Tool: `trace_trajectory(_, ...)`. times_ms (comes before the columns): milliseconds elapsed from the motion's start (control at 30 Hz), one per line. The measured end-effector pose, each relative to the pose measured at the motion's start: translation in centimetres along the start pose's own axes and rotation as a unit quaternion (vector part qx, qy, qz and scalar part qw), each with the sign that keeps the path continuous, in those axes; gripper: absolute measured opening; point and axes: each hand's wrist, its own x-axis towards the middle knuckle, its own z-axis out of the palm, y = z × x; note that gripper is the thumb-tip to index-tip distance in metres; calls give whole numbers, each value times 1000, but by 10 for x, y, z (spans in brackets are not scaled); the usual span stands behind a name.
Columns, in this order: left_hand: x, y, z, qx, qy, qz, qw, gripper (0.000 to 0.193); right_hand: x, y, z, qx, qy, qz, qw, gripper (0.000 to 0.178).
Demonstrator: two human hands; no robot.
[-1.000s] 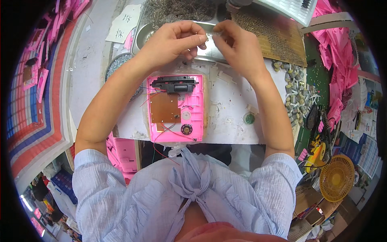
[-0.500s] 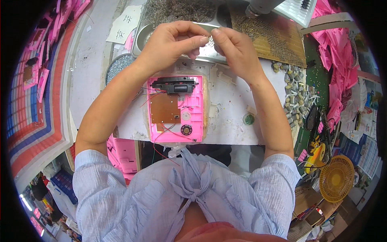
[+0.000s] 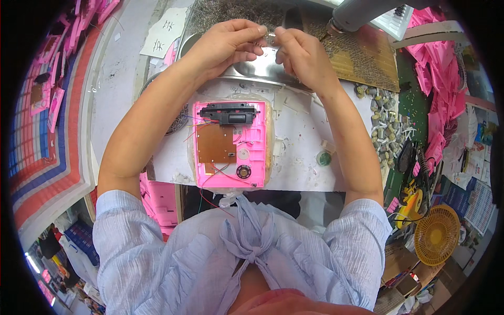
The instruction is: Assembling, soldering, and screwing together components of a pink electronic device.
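Note:
Above a shiny metal tray [image 3: 257, 69], my left hand [image 3: 228, 46] is closed, with small coiled metal springs [image 3: 258, 44] showing at its fingers. My right hand [image 3: 303, 55] faces it in a pinch, and a tiny shiny metal piece, seemingly a spring, lies between the two hands' fingertips. Nearer to me a pink plastic housing [image 3: 255, 137] lies open-side up on the table. It contains a brown circuit board [image 3: 214, 144], a black mechanism [image 3: 231, 113] along its far edge, a small round black part [image 3: 243, 171] and loose thin wires. Neither hand touches it.
A heap of small springs [image 3: 231, 13] fills the far tray. On the right stand a brown board of small metal pins [image 3: 367, 63], a grey tool head [image 3: 341, 23] and scattered small motors [image 3: 380, 121]. A round tin [image 3: 178, 118] is partly behind my left forearm.
Both hands have shifted slightly farther away and their fingertips have drawn a little apart. The grey tool head, board and tray look shifted in view; the pink housing stays put.

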Motion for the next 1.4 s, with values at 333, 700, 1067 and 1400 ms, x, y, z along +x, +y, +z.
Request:
trace_trajectory(333,-10,-4,4,6,-21,60,998,26,-9,-1,4,75,-15,-29,997,47)
trace_trajectory(700,-18,-4,0,-187,-111,-19,976,21,-18,-1,-2,-74,77,-267,958,26)
trace_trajectory(1067,-22,-6,7,-173,-174,25,969,21,-25,-18,-5,123,-61,-23,990,47)
trace_trajectory(1400,-17,-7,-4,-274,-286,-52,917,28,-27,-7,-2,0,35,-292,956,12)
